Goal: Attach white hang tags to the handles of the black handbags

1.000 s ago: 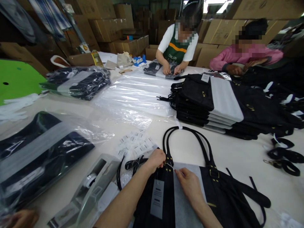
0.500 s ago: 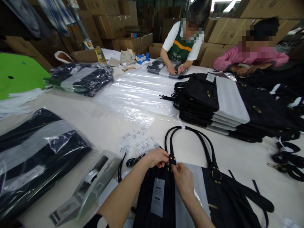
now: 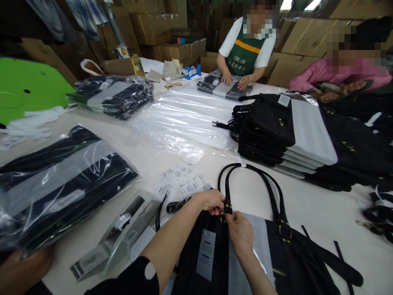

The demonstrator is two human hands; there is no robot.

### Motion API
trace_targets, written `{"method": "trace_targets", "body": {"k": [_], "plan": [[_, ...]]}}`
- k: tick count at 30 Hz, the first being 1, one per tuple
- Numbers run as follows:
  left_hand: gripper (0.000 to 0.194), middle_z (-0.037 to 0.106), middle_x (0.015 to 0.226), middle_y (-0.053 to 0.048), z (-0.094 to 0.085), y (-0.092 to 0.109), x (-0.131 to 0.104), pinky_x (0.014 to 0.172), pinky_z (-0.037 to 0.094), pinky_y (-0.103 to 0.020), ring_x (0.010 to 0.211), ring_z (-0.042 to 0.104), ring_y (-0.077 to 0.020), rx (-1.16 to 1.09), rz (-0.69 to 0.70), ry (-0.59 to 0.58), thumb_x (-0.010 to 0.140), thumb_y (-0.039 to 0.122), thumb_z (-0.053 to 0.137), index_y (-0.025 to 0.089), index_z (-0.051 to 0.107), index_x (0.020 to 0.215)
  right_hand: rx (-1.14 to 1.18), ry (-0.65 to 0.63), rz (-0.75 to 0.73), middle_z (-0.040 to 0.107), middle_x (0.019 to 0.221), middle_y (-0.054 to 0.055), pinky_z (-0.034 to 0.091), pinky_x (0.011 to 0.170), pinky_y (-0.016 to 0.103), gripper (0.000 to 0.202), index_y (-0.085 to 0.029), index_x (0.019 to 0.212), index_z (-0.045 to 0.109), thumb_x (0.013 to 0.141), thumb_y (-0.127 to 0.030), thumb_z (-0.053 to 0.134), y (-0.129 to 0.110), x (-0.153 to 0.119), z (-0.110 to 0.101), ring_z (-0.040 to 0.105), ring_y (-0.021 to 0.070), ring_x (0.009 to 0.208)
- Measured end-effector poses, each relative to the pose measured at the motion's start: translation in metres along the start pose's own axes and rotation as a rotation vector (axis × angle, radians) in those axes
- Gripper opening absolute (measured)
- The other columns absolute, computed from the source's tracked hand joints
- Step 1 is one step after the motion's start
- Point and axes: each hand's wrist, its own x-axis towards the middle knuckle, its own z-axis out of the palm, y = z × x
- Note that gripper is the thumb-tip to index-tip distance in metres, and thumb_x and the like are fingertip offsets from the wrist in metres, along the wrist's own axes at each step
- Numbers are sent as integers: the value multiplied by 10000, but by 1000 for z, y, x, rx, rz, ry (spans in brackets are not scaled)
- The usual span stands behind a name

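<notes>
Both the left hand (image 3: 214, 201) and right hand (image 3: 240, 230) pinch shut on the soft, limp black fabric bag's (image 3: 294, 262) stiffer handle base (image 3: 227, 209), its firmest hold.

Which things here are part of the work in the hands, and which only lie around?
In hand: left hand, right hand, black bag, its handle strap, hang tag.
Lying about: tape dispenser, label stickers, stacked bags, bagged bags.
</notes>
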Motion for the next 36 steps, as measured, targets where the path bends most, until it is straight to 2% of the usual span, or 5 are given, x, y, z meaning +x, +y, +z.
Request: {"method": "trace_targets", "body": {"k": [15,20,24,28,36], "plan": [[232,547,665,27,11,-14,-4,447,427,-185,485,487,-55,-81,101,204,871,325,468,112,555,837,450,-67,-266,593,513,8,363,401,241,363,-183,680,556,757,-512,422,24,-1,2,515,146,417],[249,514,615,45,19,-25,-12,411,387,-173,431,439,-42,-203,158,419,880,338,447,116,542,825,423,-11,-329,621,591,19,434,476,266,246,-186,777,566,761,-391,429,22,-8,4,571,167,505],[206,474,538,69,24,-33,-23,376,325,-161,373,390,-36,-304,227,552,894,222,397,126,497,743,359,92,-437,615,767,67,459,686,338,192,-186,810,556,744,-301,417,12,-12,1,580,208,739],[197,476,487,74,24,-37,-33,378,309,-152,352,401,-40,-369,320,584,830,86,333,155,434,676,290,162,-587,567,859,98,408,794,401,220,-170,843,584,778,-285,408,1,-7,-3,504,235,855],[139,506,494,70,21,-44,-35,396,302,-161,349,405,-48,-362,415,605,754,108,369,165,457,663,186,80,-784,564,881,80,427,765,372,224,-196,892,624,785,-189,427,-13,14,0,491,217,839]]}}
